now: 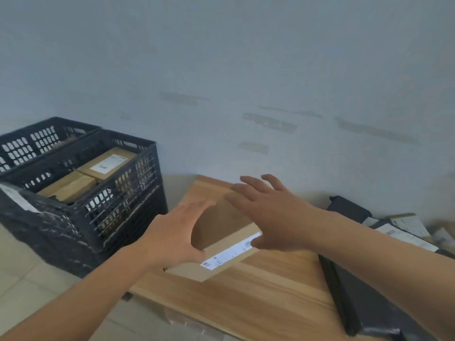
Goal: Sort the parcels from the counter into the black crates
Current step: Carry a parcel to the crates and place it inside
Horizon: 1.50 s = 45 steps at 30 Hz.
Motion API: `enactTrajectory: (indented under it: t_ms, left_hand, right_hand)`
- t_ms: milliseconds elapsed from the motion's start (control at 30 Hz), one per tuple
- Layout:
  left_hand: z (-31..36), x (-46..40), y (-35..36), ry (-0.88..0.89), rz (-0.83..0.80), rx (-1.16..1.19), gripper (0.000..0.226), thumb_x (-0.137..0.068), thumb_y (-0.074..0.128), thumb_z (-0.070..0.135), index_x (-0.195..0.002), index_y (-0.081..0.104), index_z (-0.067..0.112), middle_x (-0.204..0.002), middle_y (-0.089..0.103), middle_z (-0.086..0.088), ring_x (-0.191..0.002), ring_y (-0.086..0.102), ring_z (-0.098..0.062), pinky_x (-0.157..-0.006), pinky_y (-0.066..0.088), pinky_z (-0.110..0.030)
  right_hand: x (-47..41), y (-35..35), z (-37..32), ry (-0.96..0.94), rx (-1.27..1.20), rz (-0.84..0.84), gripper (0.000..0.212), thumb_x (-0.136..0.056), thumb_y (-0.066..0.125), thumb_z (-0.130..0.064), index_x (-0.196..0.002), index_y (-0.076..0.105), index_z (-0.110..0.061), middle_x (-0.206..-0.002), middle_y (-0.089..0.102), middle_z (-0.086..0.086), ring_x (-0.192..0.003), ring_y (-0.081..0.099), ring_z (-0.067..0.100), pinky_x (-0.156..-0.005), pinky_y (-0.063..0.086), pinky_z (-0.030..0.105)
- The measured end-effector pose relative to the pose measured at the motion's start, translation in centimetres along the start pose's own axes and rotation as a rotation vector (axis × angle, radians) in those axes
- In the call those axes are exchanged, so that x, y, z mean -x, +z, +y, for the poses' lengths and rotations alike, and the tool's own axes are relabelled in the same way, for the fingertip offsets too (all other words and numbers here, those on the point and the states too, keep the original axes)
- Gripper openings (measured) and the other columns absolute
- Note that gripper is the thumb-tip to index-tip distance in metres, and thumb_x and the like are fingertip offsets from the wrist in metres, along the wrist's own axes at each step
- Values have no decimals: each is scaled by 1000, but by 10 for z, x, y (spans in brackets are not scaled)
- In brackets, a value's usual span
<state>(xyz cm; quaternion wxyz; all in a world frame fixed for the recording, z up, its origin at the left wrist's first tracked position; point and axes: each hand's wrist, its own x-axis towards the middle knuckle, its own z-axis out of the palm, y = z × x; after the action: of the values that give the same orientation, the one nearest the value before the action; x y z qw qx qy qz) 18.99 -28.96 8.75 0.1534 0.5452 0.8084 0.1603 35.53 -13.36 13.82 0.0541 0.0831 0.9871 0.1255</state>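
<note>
At the centre of the frame a flat brown cardboard parcel (221,232) with a white label lies on the wooden worktop (258,299), near its left end. The left hand (177,235) and right hand (268,217) flank it with fingers spread, gripping nothing; actual contact is unclear, probably readying a two-sided lift. At middle left, just past the worktop's edge, the near black crate (103,217) already holds boxed parcels, with another crate (32,141) behind. Dark parcels (369,303) crowd the lower right.
</note>
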Motion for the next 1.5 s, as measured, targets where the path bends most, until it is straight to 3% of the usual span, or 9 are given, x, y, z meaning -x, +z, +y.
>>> enactTrajectory:
  t_ms: [233, 433, 500, 600, 667, 767, 867, 1000, 1500]
  left_hand:
    - [-5, 27, 2, 155, -27, -191, 85, -80, 72, 51, -145, 17, 47, -111, 20, 40, -110, 32, 6, -93, 44, -25]
    - [-10, 22, 11, 217, -39, -276, 76, -77, 71, 50, -140, 28, 40, -138, 40, 26, -114, 40, 0, -84, 40, -25]
    - [-8, 17, 10, 210, -67, -282, 79, -79, 72, 45, -143, 26, 39, -142, 38, 23, -110, 36, 0, -89, 38, -23]
    - [-11, 5, 5, 173, -22, -225, 103, -83, 75, 46, -157, 3, 44, -161, 18, 17, -146, 21, -8, -119, 17, -24]
    - [-15, 0, -5, 94, 139, -88, 118, -77, 80, 53, -154, -9, 55, -165, 5, 20, -155, 3, -10, -125, 3, -39]
    - [-28, -1, -12, -75, 345, 451, 122, -68, 88, 53, -155, 2, 57, -164, 8, 26, -151, 7, -3, -123, 14, -49]
    - [-40, 1, 2, -107, 319, 928, 107, -60, 91, 62, -144, 25, 69, -160, 29, 27, -150, 26, -1, -124, 23, -45]
    - [-39, 6, 23, -6, 189, 1203, 85, -62, 89, 48, -137, 49, 60, -148, 54, 22, -140, 49, -5, -120, 32, -54]
    - [-43, 23, 58, -36, 54, 1406, 97, -52, 95, 32, -141, 57, 43, -143, 63, 5, -129, 62, -20, -92, 61, -41]
  right_hand:
    - [-21, 14, -38, 14, 171, -181, 68, -90, 66, -28, -147, 33, -10, -136, 51, 7, -124, 53, 31, -104, 41, 53]
    - [-12, 39, -49, 58, 161, -199, 77, -84, 67, -22, -148, 27, -5, -131, 48, 13, -111, 53, 35, -89, 50, 51]
    - [-11, 47, -48, 84, 102, -201, 78, -84, 68, -27, -147, 27, -7, -132, 47, 13, -112, 51, 35, -90, 49, 51]
    - [-9, 51, -37, 183, -77, -200, 83, -84, 71, -32, -149, 24, -10, -141, 42, 11, -124, 45, 35, -100, 46, 50]
    - [-5, 49, -18, 293, -250, -128, 84, -86, 71, -38, -151, 24, -14, -145, 39, 8, -131, 42, 32, -104, 44, 44]
    - [12, 50, 15, 548, -676, 9, 93, -81, 79, -41, -155, 26, -19, -147, 42, 3, -133, 44, 26, -105, 44, 41]
    - [41, 60, 36, 695, -1293, 160, 100, -63, 90, -43, -150, 45, -24, -137, 60, -4, -125, 59, 20, -110, 47, 47]
    - [75, 72, 34, 589, -1787, 260, 66, -72, 80, -21, -135, 63, -18, -129, 72, 8, -117, 70, 32, -103, 51, 59]
    - [131, 88, 4, 619, -1975, 322, 55, -63, 82, -27, -117, 76, -23, -127, 72, 15, -116, 70, 33, -83, 61, 36]
